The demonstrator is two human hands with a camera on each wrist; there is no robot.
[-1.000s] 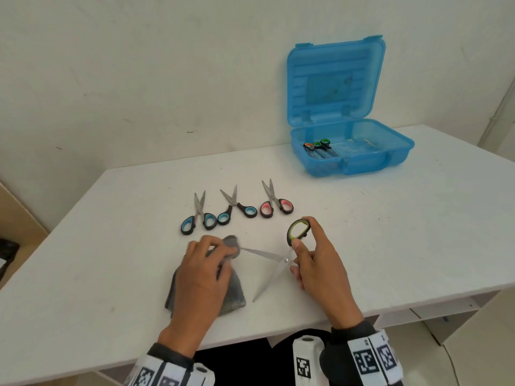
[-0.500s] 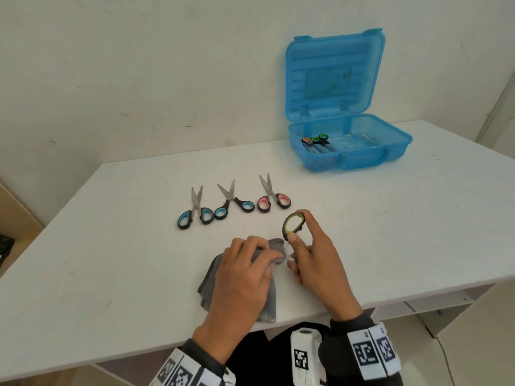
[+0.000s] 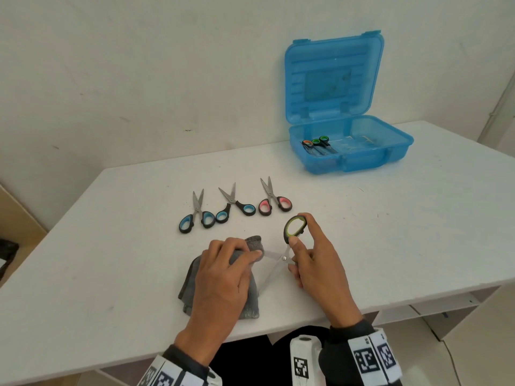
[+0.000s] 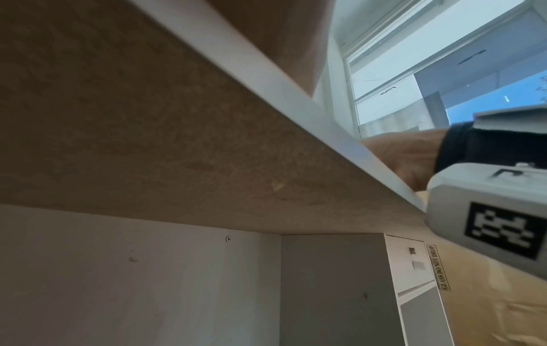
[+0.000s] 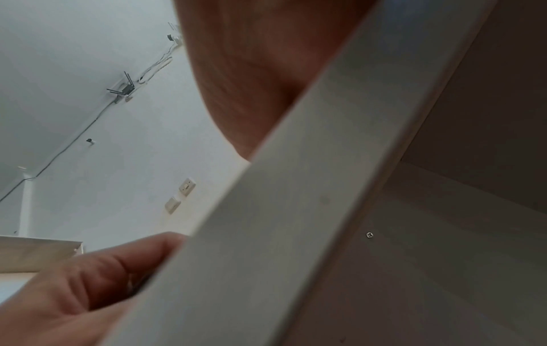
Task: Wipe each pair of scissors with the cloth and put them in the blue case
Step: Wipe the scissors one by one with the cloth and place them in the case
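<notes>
In the head view my right hand point(image 3: 303, 254) grips the handles of green-and-black scissors point(image 3: 294, 228), whose blades are spread apart. One blade point(image 3: 271, 255) points left into the grey cloth point(image 3: 250, 291). My left hand point(image 3: 234, 260) pinches the cloth around that blade. The other blade point(image 3: 271, 275) points down toward the table's front edge. The blue case point(image 3: 348, 151) stands with its lid up at the back right, with scissors point(image 3: 316, 144) lying in it. Both wrist views look from under the table edge and show no scissors.
Three more scissors lie in a row on the white table point(image 3: 390, 218): two with blue handles point(image 3: 195, 218) point(image 3: 237, 208) and one with pink handles point(image 3: 274, 203). A wall stands behind the table. The table's front edge point(image 3: 362, 302) is just under my wrists.
My left hand with the cloth slid right along the blade up to the pivot, then back left a little, so part of the blade shows again. My right hand stayed put.
</notes>
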